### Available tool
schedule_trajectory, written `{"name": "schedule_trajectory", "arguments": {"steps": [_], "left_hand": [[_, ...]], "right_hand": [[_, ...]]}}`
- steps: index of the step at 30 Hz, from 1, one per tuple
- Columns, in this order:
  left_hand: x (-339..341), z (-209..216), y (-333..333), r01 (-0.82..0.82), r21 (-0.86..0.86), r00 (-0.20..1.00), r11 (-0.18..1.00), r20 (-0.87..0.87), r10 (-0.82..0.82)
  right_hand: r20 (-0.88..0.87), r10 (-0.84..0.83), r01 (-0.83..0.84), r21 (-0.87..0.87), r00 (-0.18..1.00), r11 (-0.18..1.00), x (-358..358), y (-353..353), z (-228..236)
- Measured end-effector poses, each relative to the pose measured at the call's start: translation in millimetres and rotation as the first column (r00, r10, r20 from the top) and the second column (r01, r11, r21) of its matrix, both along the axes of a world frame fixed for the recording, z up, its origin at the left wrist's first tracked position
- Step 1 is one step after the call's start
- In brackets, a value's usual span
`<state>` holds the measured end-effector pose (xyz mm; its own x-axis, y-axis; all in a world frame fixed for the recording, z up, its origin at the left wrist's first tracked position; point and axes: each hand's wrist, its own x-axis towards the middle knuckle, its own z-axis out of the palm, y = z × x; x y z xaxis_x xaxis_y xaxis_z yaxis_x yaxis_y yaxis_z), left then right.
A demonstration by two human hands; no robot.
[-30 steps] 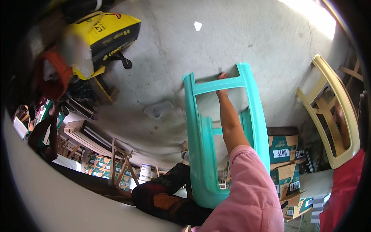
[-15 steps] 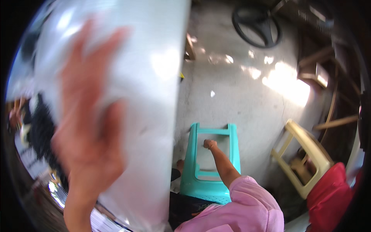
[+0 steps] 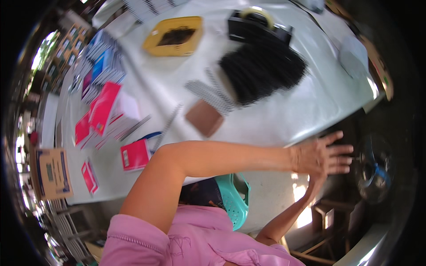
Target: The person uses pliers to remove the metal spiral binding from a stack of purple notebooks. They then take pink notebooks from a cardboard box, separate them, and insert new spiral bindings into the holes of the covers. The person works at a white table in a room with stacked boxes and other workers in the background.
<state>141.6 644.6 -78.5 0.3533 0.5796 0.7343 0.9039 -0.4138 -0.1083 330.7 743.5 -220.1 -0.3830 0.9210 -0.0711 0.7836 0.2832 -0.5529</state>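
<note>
My left arm crosses in front of me to the right. At its end my left hand, fingers spread, holds nothing beside the table's right edge. Behind it rises my right forearm; the right hand is mostly hidden by the left, so its fingers cannot be made out. On the white-covered table lie a brown square block, loose spiral coils and a thick bundle of black coils, all blurred and apart from my hands. Pink notebooks lie left of my elbow.
Blue-covered booklets are stacked at the left. A yellow tub with dark contents and a tape dispenser stand farther back. A teal stool is below the table's near edge, a cardboard box at far left.
The view has swung left from the floor to the tabletop. My left hand has gone from raised at the left to across my right arm. My right hand has come up from beside the stool.
</note>
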Motion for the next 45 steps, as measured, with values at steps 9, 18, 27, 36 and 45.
{"name": "schedule_trajectory", "arguments": {"steps": [9, 18, 27, 36, 45], "left_hand": [[-47, 93, -288, -0.596, -0.180, 0.772, 0.783, 0.140, 0.620], [-67, 30, -507, -0.828, -0.496, 0.263, 0.260, 0.066, 0.963], [-120, -8, -504, -0.679, -0.686, 0.464, 0.260, -0.126, 0.877], [-117, 71, -529, -0.772, -0.589, 0.513, 0.239, -0.355, 0.782], [-113, 86, -528, -0.416, -0.905, 0.368, 0.092, -0.075, 0.927]], "right_hand": [[-0.652, 0.434, -0.473, 0.130, 0.621, 0.872, -169, -201, 187], [-0.422, 0.880, -0.864, 0.335, 0.219, 0.376, -261, -341, 168], [-0.457, 0.889, -0.961, 0.231, 0.030, 0.151, -310, -339, 163], [-0.595, 0.791, -0.984, 0.003, 0.141, 0.177, -283, -363, 180], [-0.575, 0.811, -0.988, 0.028, 0.106, 0.149, -283, -373, 169]]}}
